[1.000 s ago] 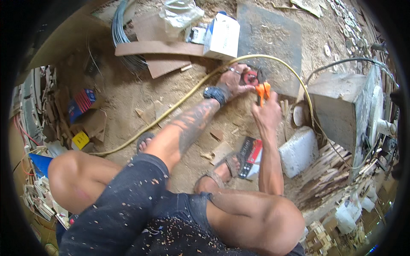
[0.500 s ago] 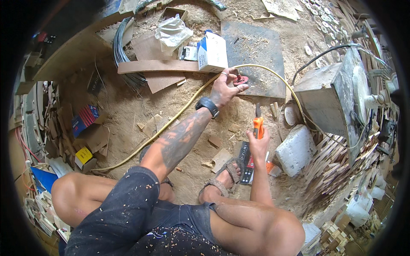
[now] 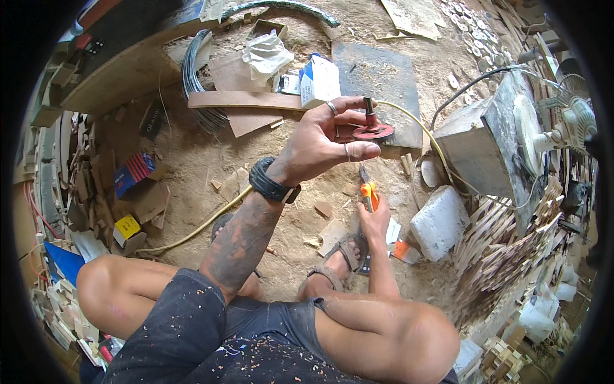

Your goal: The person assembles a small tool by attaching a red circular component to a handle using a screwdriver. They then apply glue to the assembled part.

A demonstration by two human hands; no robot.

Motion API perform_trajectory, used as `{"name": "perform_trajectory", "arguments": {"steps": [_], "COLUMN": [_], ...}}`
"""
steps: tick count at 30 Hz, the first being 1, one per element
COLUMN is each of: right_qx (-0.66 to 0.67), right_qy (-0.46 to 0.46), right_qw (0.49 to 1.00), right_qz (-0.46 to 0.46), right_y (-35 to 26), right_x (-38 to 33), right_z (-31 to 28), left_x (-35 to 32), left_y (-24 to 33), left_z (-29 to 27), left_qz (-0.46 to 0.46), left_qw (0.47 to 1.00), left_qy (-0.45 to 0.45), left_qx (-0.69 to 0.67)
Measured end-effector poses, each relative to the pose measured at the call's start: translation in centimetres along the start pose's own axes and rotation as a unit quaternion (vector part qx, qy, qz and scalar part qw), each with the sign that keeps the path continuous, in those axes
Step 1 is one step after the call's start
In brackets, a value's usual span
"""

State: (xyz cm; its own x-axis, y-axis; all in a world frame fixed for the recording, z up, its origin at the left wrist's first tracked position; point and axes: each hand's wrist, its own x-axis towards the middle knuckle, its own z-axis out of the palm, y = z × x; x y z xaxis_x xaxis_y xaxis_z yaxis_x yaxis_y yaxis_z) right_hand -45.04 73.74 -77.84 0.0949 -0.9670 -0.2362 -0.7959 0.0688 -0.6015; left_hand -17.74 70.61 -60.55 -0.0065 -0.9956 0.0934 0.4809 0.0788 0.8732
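My left hand is raised off the ground, closed on a red router bit. The bit has a wide round body and a dark shank pointing up; thumb and fingers hold its left side. Lower and to the right, my right hand is wrapped round the orange handles of a pair of pliers, whose dark jaws point away from me. The pliers and the router bit are apart. Beyond my left hand a grey board lies on the ground, strewn with wood shavings.
A white and blue box stands by the board, beside a wooden strip. A yellow hose crosses the sawdust floor. To the right are a white foam block, a wooden box, a fan and stacked sticks.
My left hand has lifted the router bit off the board and brought it up closer to me. My right hand has shifted left with the pliers.
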Motion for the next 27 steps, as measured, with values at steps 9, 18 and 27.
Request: {"name": "perform_trajectory", "arguments": {"steps": [9, 18, 27], "right_qx": [-0.002, -0.011, -0.015], "right_qy": [-0.020, -0.023, -0.018], "right_qw": [1.000, 1.000, 1.000], "right_qz": [0.014, 0.010, 0.002], "right_y": [0.4, 0.5, 0.1], "right_x": [0.0, 0.0, 0.0], "right_z": [0.2, 0.1, 0.0], "left_x": [-1.6, -2.0, -1.6], "left_y": [2.7, 3.5, 2.2], "left_z": [1.4, 1.3, 1.0], "left_qz": [-0.017, -0.023, -0.116], "left_qw": [0.998, 0.999, 0.935], "left_qy": [-0.005, -0.022, 0.006], "left_qx": [0.064, 0.006, -0.336]}}
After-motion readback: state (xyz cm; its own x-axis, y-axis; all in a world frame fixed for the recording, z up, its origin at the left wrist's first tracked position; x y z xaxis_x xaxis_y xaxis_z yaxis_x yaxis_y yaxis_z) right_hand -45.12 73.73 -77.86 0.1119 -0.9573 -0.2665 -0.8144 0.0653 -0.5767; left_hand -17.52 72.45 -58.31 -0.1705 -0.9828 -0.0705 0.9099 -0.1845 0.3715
